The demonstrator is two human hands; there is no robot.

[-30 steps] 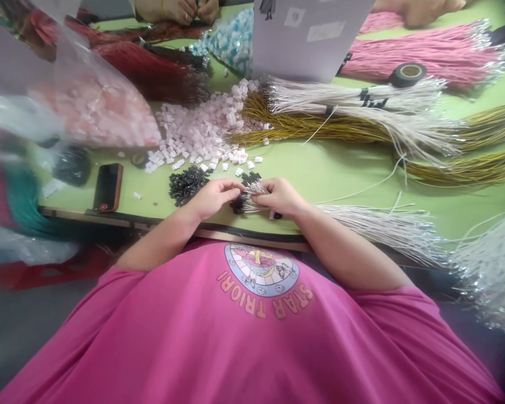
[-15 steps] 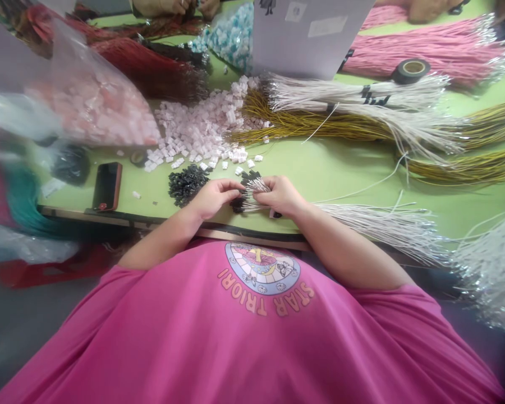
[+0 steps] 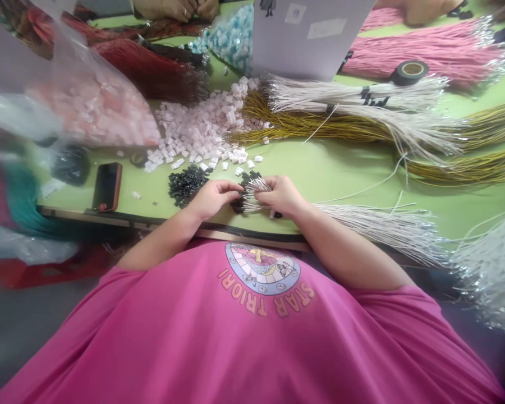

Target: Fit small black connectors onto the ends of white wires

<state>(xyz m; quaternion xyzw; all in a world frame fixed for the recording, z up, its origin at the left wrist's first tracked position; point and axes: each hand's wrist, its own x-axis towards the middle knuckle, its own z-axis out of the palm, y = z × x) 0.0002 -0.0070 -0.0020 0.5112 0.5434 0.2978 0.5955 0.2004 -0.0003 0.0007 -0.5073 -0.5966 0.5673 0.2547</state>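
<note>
My right hand [image 3: 283, 195] is closed round the end of a bundle of white wires [image 3: 379, 224], whose tips fan out to the left of my fingers. Black connector pieces [image 3: 248, 178] show at those wire ends. My left hand [image 3: 215, 197] meets the wire tips from the left, thumb and forefinger pinched together at a black connector; the exact piece between the fingertips is too small to make out. Just left of that hand lies a heap of small black connectors [image 3: 186, 185].
Loose white connectors [image 3: 210, 126] are heaped beyond my hands, beside a clear bag of pinkish connectors [image 3: 101, 106]. A phone [image 3: 108, 187] lies at left. White wire bundles [image 3: 353, 92], yellow wires [image 3: 340, 130], pink wires [image 3: 416, 50] and black tape [image 3: 409, 72] lie at the back. Another person's hands [image 3: 185, 8] show across the table.
My hands stay in nearly the same place, with only slight finger movement at the wire tips. The other person's hands across the table have shifted slightly.
</note>
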